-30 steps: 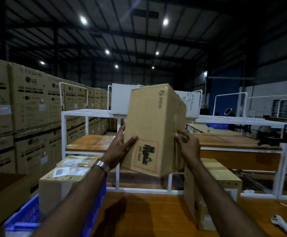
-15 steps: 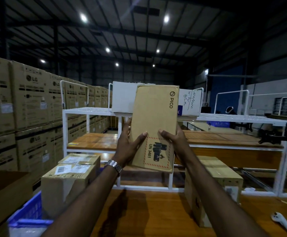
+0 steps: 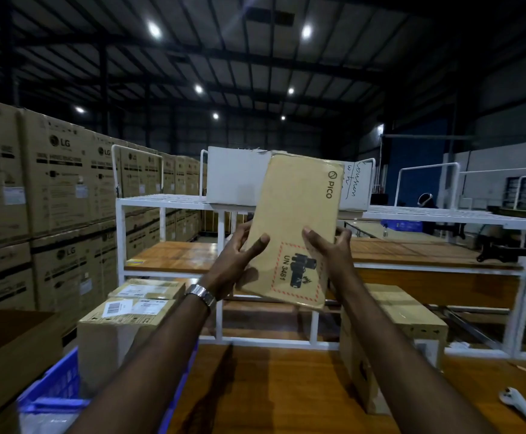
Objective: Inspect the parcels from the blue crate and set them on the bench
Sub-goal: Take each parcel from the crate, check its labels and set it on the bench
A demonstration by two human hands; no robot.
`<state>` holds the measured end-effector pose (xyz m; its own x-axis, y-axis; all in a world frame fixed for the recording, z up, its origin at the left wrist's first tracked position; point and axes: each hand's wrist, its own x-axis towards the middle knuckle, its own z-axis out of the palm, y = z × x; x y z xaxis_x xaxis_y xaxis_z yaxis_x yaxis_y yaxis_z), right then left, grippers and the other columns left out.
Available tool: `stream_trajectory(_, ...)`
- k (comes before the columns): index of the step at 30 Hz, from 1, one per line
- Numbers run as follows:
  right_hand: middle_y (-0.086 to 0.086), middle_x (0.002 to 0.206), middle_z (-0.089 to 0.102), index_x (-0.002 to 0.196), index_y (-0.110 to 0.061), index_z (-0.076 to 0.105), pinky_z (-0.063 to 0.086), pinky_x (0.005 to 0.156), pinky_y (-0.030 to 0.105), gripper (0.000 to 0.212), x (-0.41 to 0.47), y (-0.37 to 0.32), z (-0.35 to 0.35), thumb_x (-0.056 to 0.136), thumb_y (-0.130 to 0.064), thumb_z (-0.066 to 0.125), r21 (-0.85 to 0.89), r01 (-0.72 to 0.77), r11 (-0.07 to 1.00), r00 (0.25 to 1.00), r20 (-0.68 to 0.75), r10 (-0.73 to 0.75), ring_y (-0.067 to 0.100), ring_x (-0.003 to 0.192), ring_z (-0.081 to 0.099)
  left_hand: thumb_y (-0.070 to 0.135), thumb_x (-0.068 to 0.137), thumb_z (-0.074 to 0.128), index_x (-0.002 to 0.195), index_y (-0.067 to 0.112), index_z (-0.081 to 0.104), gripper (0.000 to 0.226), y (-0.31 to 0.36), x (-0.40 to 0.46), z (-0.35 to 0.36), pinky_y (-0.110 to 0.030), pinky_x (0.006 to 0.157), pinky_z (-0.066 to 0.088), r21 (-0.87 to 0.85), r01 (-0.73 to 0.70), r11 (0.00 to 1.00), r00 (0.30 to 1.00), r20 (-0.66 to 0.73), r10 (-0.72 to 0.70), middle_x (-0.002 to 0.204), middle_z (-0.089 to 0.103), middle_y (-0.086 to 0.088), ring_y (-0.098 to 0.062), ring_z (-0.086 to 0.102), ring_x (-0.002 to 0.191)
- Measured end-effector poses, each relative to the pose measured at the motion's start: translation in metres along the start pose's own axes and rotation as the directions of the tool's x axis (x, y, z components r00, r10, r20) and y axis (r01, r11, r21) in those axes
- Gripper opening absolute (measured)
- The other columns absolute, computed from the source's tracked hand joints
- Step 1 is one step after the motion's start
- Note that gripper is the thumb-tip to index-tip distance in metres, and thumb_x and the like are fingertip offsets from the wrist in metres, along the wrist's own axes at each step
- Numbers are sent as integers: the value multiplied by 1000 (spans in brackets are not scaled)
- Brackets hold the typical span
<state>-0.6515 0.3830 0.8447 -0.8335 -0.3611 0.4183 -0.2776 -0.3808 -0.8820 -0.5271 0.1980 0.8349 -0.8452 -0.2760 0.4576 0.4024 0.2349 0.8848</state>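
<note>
Our left hand grips the lower left edge of the brown parcel, thumb across the printed front and fingers curled behind, while our right hand clamps the opposite edge the same way, thumb lying beside the red-bordered hazard label. Both forearms reach up and forward from the bottom of the view, wrists bent slightly inward, a watch on the left one. The parcel is lifted clear of everything, upright and tilted a little to the right, its broad face turned toward us, above the wooden bench. We judge this to be the inspection step: the face is being read, and setting down is not yet begun. Next we would need to lower the parcel onto bare bench, probably to the left of the parcel already standing there, keeping both grips until it rests flat. Left of the held parcel and lower, more parcels sit in the blue crate.
</note>
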Motion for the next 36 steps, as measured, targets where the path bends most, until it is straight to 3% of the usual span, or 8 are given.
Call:
stream_trajectory(4,21,118,69,132,-15,31,62,86,57,60,2,-6,-7,95,-38,73,114,-110,987,992,-49,116,39,100,75,71,60,88,162,37,29,123,-2,-3,-12,-61,103,53,-50,36,998,984,178,-26,156,51,-4,-31,58,137)
stream_trajectory(8,20,113,76,122,-18,62,65,81,50,61,0,-13,-11,97,-70,44,75,-77,994,994,78,71,38,98,77,63,53,96,162,33,28,132,-13,-8,-15,-65,107,49,-129,70,989,981,188,-44,155,52,-5,-31,56,139)
stream_trajectory(13,9,133,71,140,-23,62,59,95,54,79,1,-12,-16,93,-81,36,5,-39,999,985,169,38,26,122,69,22,63,99,158,26,37,113,-20,-11,-16,-40,98,59,-13,-59,998,994,91,60,147,60,0,-21,59,135)
stream_trajectory(16,5,124,75,141,-20,59,64,77,39,77,-5,-16,-14,88,-75,48,-11,26,1000,962,270,-22,19,112,73,-2,69,91,149,23,45,95,-14,-8,-10,-32,87,61,58,-106,993,994,24,105,140,62,-2,-22,61,129)
stream_trajectory(20,11,144,63,153,-23,43,53,103,63,97,-7,-8,-11,74,-59,86,-14,-20,1000,949,315,23,34,132,62,18,74,88,154,26,45,91,-2,1,-7,-41,90,63,22,-126,992,992,1,126,140,64,-1,-22,66,124)
stream_trajectory(25,5,132,68,150,-26,42,64,82,41,76,-7,1,-12,84,-30,78,-2,14,1000,951,308,-12,23,112,73,24,82,82,156,37,39,86,1,2,-1,-38,86,63,49,-109,993,994,36,107,139,63,1,-19,69,119)
stream_trajectory(29,8,133,68,151,-24,41,62,86,42,77,-2,-2,-9,84,-24,81,-75,62,995,959,282,-39,27,117,70,21,83,81,152,32,43,81,-4,0,6,-27,79,62,39,-138,990,990,-29,139,134,65,6,-11,71,114)
stream_trajectory(36,6,129,68,151,-18,41,60,81,30,70,5,-10,-5,91,-3,73,-152,124,981,962,259,-82,20,113,70,23,86,82,155,32,40,81,-3,4,8,-36,88,63,92,-198,976,975,-87,206,140,63,2,-17,67,121)
